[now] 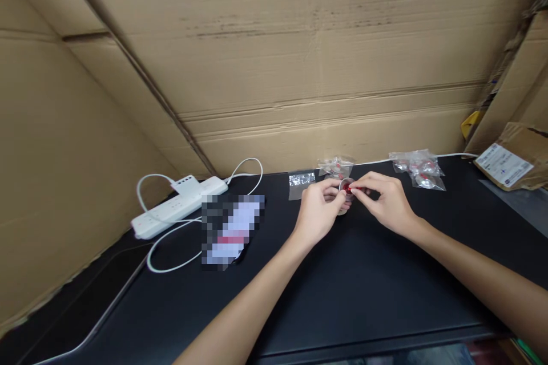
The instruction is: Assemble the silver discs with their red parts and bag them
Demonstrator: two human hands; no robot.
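Both my hands meet over the black table (368,285), near its far edge. My left hand (319,212) and my right hand (383,199) pinch a small round part with red and silver on it (346,188) between their fingertips. Its lower side is hidden by my fingers. Just behind the hands lie an empty clear plastic bag (301,181) and a clear bag holding a similar red part (336,167).
More clear bags with red parts (419,169) lie at the back right. A white power strip (177,205) with a looping white cable sits at the left, beside a blurred-out item (231,231). Cardboard walls (299,68) surround the table; a labelled cardboard box (511,162) stands far right.
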